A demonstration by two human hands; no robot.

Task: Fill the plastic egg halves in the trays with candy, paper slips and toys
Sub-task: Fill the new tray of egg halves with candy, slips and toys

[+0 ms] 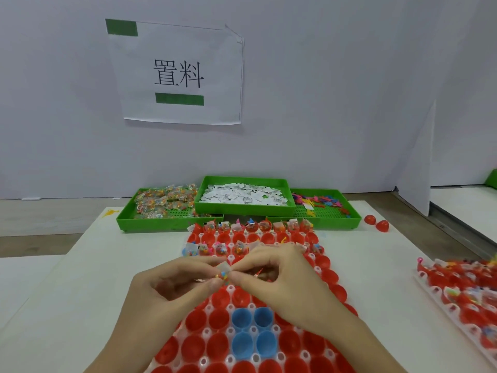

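You're at a packing workstation: printed sign (178, 74) taped to white partition wall (336, 90); below the sign, green supply bins (243, 208) on a white worktable (88, 278).

Two bare forearms in view, left hand (172, 281) and right hand (279, 275). No sleeves, gloves, watch or rings visible. Fingernails short and unpainted, as far as the blur allows. Nothing else of the person shows.

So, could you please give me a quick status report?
Left hand and right hand pinching one candy packet. Above egg tray, near halves unfilled. Nothing in the way.
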